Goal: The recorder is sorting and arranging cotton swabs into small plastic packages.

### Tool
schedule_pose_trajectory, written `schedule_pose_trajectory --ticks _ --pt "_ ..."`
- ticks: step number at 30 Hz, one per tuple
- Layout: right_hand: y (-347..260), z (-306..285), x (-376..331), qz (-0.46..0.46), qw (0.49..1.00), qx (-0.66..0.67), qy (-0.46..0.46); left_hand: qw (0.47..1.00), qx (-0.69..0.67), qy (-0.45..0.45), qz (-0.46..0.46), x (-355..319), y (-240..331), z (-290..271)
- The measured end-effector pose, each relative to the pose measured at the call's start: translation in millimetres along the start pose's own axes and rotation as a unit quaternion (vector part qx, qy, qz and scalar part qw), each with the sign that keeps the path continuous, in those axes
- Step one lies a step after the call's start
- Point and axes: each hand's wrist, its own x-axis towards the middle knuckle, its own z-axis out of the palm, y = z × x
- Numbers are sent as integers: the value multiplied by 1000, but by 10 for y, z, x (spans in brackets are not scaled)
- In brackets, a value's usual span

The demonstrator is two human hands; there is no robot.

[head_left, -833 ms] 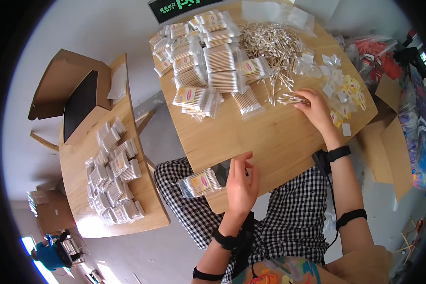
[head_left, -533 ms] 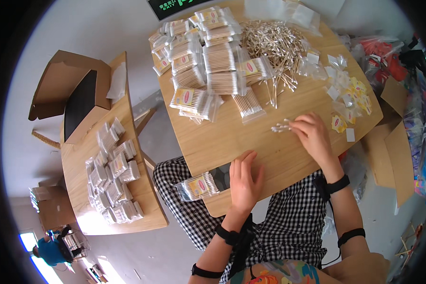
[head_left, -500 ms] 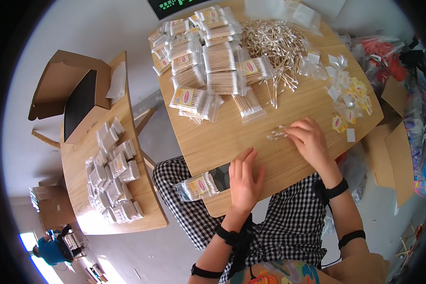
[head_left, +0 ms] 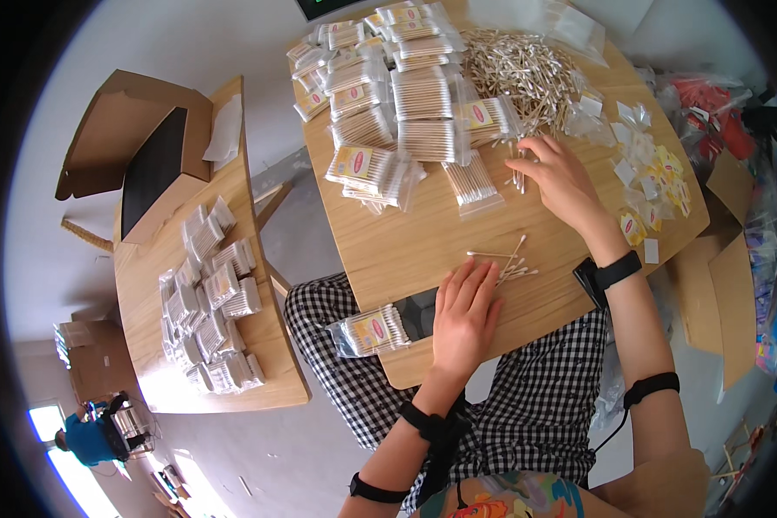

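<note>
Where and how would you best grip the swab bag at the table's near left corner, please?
I would pinch the swab bag by its left end, from the left: that end juts past the table, probably leaving room beneath, while the left hand lies to its right.

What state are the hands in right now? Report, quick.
Left hand: open, palm down, beside a few loose cotton swabs.
Right hand: partly curled at the edge of the swab pile; whether it holds any cannot be told.

The table (head_left: 388, 250) is smooth wood with a faint sheen; the bags (head_left: 423, 95) are glossy, clear plastic; the swabs (head_left: 518, 73) look like matt wood tipped with fluffy cotton; the box (head_left: 200, 129) is matt cardboard, the trousers (head_left: 527, 406) matt cloth
</note>
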Motion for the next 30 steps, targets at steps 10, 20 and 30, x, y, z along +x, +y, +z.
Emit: schedule_pose_trajectory --ticks 10,20,30 --pt "-150 -45 -274 15 996 86 6 998 54 11 -19 78 63 50" --pt "-894 -5 -761 99 945 310 8 997 45 45 -36 -61 50 77" --pt "-796 108 -742 205 943 213 150 978 184 -92 -26 21 311 367"
